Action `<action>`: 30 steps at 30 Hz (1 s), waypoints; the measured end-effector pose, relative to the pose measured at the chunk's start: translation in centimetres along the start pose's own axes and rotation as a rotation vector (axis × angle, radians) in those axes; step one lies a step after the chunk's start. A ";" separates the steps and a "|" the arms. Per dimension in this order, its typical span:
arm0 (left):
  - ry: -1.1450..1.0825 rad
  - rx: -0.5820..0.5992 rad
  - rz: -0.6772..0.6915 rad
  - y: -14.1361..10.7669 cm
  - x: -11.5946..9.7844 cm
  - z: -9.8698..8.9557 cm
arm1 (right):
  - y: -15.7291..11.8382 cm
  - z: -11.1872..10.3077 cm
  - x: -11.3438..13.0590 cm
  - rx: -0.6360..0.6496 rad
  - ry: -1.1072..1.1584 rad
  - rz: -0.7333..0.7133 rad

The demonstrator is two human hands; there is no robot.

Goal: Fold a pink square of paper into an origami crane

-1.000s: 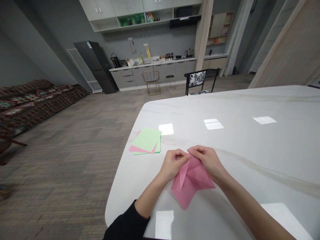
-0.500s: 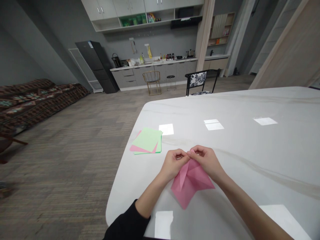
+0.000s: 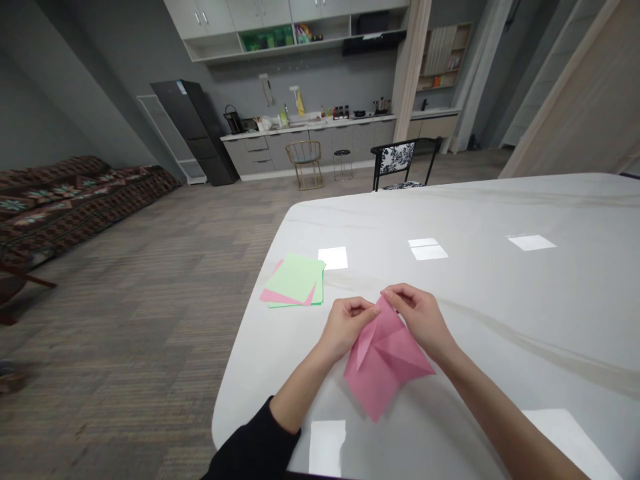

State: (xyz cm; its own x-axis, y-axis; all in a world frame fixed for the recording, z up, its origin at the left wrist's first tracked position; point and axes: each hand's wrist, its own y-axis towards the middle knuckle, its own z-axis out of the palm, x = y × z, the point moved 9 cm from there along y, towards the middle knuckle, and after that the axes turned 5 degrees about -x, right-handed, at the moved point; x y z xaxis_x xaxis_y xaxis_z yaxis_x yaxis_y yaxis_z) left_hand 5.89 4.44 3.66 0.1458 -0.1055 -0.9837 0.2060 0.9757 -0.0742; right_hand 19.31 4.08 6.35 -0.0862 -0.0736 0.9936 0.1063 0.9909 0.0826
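A: What do we have in our hands?

B: Our left hand (image 3: 346,327) and our right hand (image 3: 417,317) sit close together, fingers curled, both pinching the top corner of a folded sheet of pink origami paper (image 3: 385,363). Neither hand is spread wide.

A: Where does the sheet lie?

B: On the white marble worktop (image 3: 500,320), near its rounded corner, with its lower point resting on the surface and crease lines showing across it. The top corner is lifted between our fingers.

A: What else do we see near it?

B: A loose stack of green and pink paper (image 3: 293,281) lies just beyond our left hand, the green sheet on top and set askew. A black sleeve (image 3: 250,440) covers our left wrist and forearm.

A: And further off?

B: Past the worktop stand a black-and-white patterned chair (image 3: 397,158), a kitchen counter (image 3: 305,127) and a dark fridge (image 3: 193,130). A patterned sofa (image 3: 55,197) runs along the left wall.
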 end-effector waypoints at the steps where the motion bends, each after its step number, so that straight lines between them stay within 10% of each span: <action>1: -0.007 -0.005 -0.001 0.0 0.0 -0.1 | 0.0 0.4 0.2 0.048 -0.018 -0.015; 17: -0.288 0.264 -0.181 -0.5 -1.0 0.8 | 0.9 -2.2 -1.2 -0.138 0.169 0.115; 30: -0.195 0.382 -0.124 -1.0 -1.5 1.1 | -0.1 -0.8 -1.9 -0.046 0.230 0.231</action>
State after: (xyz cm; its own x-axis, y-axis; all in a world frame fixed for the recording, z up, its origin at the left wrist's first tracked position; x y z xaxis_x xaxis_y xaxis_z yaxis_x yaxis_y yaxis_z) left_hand 6.52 3.41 5.41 0.2693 -0.2871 -0.9193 0.5711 0.8162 -0.0876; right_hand 20.29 4.00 4.55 0.1706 0.1237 0.9776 0.1424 0.9786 -0.1486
